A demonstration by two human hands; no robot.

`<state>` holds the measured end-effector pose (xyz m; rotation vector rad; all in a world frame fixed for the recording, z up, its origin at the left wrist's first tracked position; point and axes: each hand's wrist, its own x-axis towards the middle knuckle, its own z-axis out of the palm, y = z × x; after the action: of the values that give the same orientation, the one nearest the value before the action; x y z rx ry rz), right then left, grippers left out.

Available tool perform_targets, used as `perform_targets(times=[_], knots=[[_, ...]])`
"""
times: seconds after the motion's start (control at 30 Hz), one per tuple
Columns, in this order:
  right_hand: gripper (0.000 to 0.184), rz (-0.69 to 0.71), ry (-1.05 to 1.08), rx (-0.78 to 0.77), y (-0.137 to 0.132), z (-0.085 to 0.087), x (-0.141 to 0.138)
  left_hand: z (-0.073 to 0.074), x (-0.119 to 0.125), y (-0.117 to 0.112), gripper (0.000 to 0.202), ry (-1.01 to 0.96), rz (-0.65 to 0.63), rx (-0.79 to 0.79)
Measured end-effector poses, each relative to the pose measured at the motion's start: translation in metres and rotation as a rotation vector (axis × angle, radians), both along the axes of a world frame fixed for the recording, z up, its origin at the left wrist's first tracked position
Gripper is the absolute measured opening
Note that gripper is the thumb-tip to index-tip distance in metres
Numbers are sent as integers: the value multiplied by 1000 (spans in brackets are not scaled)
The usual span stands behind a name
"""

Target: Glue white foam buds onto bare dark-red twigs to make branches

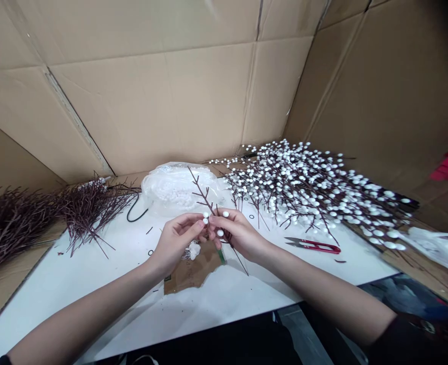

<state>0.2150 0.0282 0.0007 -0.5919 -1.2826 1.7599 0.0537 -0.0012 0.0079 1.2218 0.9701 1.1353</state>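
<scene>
Both hands meet over the middle of the white table. My right hand (236,230) is closed around a thin brown artificial twig (202,194), which slants from upper left to lower right. A few white berries (220,233) sit on the twig's lower side branches. My left hand (182,235) pinches a small white berry (205,221) between thumb and forefinger, close against the right fingertips. Beneath the hands lies a torn piece of brown cardboard (188,274) with a whitish lump (194,250) on it. Some of the fingers are hidden behind the berries and twig.
Bare brown twigs (89,210) are piled at left. A clear plastic bag (174,187) of white berries stands behind the hands. Finished-looking berry branches (285,187) heap at right, with red-handled thread snips (315,246) before them. Cardboard walls (151,101) enclose the table (110,284).
</scene>
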Motion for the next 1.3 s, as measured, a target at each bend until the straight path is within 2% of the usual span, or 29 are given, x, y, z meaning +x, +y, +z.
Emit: perform_targets(times=[0.17,0.6,0.97,1.17,1.3], knots=[[26,-2,-44,53,-2,1,-1,1,2,0,17,-1,-16,21],[24,0,-91,47,-5,3,-1,2,4,0,14,-47,-28,-29],[23,-33,-121,89,-10,8,-5,7,4,-2,10,38,12,21],[23,-45,-112,90,-9,5,-5,8,5,-4,12,74,19,45],[23,-99,-77,106,-3,4,0,7,-1,6,19,106,-4,81]])
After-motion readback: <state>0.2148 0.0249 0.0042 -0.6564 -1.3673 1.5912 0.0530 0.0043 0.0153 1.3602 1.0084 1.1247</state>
